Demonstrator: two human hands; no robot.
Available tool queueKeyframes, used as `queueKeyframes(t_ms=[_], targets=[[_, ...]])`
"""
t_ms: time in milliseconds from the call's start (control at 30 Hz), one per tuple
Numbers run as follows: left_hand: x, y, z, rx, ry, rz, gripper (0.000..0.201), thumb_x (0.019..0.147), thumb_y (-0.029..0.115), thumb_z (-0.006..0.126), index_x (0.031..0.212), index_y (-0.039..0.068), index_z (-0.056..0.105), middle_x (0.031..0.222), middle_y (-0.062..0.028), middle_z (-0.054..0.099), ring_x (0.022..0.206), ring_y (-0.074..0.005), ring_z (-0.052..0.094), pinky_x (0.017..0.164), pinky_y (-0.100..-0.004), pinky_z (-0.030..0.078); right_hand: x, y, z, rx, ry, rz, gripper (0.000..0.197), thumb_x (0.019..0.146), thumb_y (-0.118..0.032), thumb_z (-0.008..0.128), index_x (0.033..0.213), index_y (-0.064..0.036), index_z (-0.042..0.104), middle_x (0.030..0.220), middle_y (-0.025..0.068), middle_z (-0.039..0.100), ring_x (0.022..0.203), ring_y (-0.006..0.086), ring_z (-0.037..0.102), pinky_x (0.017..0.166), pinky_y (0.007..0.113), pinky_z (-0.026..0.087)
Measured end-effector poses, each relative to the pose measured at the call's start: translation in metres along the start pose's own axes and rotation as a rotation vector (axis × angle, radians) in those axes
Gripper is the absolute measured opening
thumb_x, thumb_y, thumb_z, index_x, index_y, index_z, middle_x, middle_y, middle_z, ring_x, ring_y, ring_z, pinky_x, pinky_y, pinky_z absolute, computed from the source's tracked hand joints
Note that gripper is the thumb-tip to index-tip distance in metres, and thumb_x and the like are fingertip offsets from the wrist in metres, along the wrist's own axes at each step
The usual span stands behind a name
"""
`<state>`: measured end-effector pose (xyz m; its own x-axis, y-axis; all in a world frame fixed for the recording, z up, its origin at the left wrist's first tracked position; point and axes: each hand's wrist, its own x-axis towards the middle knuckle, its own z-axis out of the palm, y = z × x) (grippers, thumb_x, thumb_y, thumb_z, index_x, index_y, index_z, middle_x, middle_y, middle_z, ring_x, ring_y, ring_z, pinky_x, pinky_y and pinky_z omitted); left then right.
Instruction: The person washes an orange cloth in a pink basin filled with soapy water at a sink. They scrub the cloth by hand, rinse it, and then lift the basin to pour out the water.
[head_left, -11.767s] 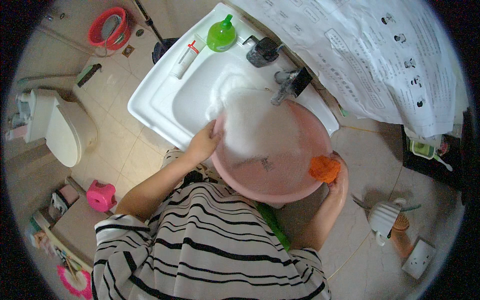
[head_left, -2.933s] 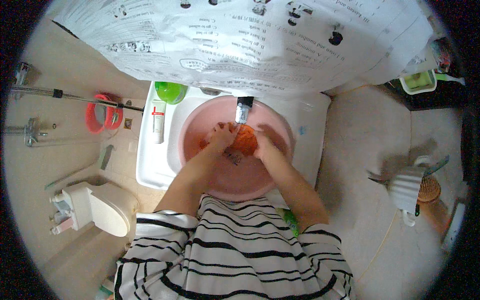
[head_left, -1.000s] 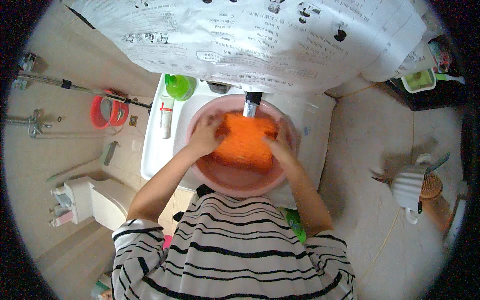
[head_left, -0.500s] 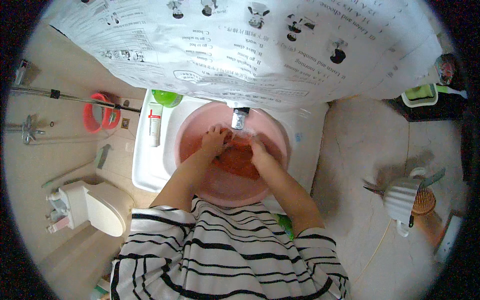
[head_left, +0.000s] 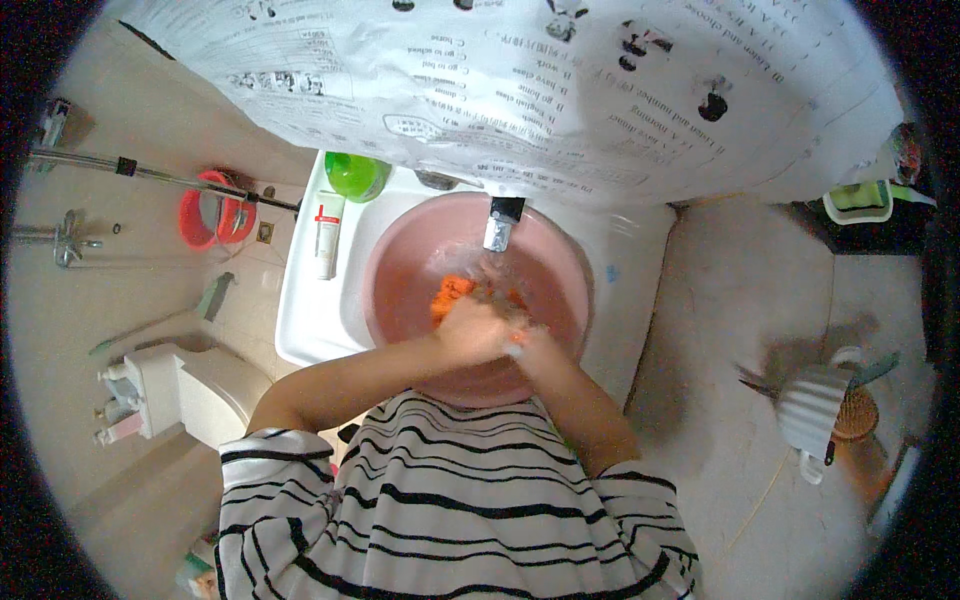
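An orange cloth (head_left: 452, 296) is held low inside a pink basin (head_left: 570, 290), under a tap (head_left: 497, 222), with both hands pressed together over it. The left hand (head_left: 468, 330) is clenched on the cloth, its knuckles turned upward; the right hand (head_left: 523, 338) is closed against it from the other side, though its fingers are blurred and their hold on the cloth cannot be told for certain. Only part of the cloth is seen, showing beyond the hands toward the tap. The basin is set in a white sink (head_left: 305, 320), which it nearly fills. On the sink's left rim a white tube (head_left: 326, 234) is laid, and at the back left corner a green bottle (head_left: 357, 175) is stood. Above the sink a large printed sheet (head_left: 560, 90) is spread across the top of the view. Left of the sink a white toilet (head_left: 200, 385) is seen, and beyond it on the floor a red tub (head_left: 192, 215). Well apart on the right, on the tiled floor, a small white fan (head_left: 815, 410) is placed. The striped shirt (head_left: 450, 520) of the person fills the lower edge.
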<state>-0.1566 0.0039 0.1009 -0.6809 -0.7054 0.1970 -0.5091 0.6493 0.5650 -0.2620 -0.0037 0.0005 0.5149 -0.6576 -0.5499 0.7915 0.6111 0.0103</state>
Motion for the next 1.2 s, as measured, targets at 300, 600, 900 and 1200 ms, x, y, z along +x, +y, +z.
queueKeyframes(t_ms=[300,600,900,1200], targets=[[0.000,0.001,-0.016,0.240,0.158,-0.268,0.028,0.080,0.035,0.054,0.076,0.008,0.064,0.061,-0.0134,0.060,0.050,-0.0297,0.058,0.049,-0.0433,0.046,-0.004,0.038,0.025,-0.157,0.007,-0.196,0.038,0.089,-0.042,0.043,0.115,-0.0151,0.050,0.100,0.0041,0.058,0.095,0.0187,0.055,0.079,0.042,0.047],[-0.027,-0.077,-0.006,-0.634,0.079,-0.726,0.039,0.090,0.037,0.050,0.090,0.000,0.061,0.084,-0.0133,0.063,0.080,-0.0190,0.059,0.072,-0.0336,0.046,-0.066,0.015,0.080,-0.534,0.449,-0.154,0.052,0.090,-0.048,0.044,0.124,-0.0094,0.044,0.116,0.0046,0.053,0.105,0.0164,0.050,0.090,0.032,0.041],[-0.032,-0.017,-0.075,-0.638,0.285,-0.594,0.028,0.084,0.016,0.059,0.105,-0.003,0.055,0.098,-0.0121,0.058,0.099,-0.0259,0.054,0.086,-0.0350,0.041,-0.094,-0.031,0.061,-1.396,0.493,-0.842,0.021,0.087,-0.017,0.055,0.104,-0.0047,0.054,0.089,0.0097,0.058,0.080,0.0176,0.057,0.070,0.027,0.046],[-0.037,-0.084,0.003,0.032,-0.301,-0.591,0.054,0.083,0.020,0.047,0.134,0.009,0.032,0.133,-0.0267,0.033,0.115,-0.0431,0.042,0.095,-0.0471,0.038,-0.047,-0.029,-0.021,-1.838,0.420,-0.552,0.023,0.081,-0.018,0.059,0.100,-0.0047,0.057,0.109,0.0176,0.058,0.102,0.0347,0.054,0.087,0.041,0.042]])
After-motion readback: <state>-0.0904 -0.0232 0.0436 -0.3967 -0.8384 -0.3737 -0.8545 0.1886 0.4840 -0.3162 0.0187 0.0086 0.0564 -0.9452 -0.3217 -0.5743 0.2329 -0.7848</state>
